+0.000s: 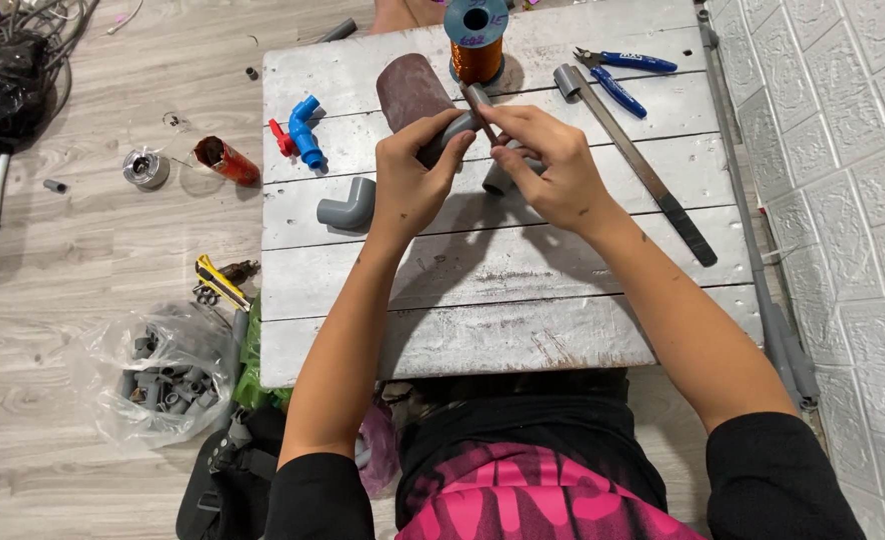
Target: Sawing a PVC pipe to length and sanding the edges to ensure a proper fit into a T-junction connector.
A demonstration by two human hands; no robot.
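Observation:
My left hand (410,178) grips a grey pipe fitting (441,138) above a low white plank table (483,300). My right hand (548,165) pinches a folded strip of brown sandpaper (480,104) against the fitting's end. A wider sheet of brown sandpaper (410,90) lies just behind my left hand. Another grey pipe piece (498,180) lies under my right hand, mostly hidden.
On the table lie a grey elbow (348,205), a blue valve fitting (303,130), a spool of copper wire (477,45), blue-handled pliers (623,75) and a long metal saw blade (643,165). On the floor at left are a bag of grey fittings (168,385), a red can (228,160) and a tape roll (146,167).

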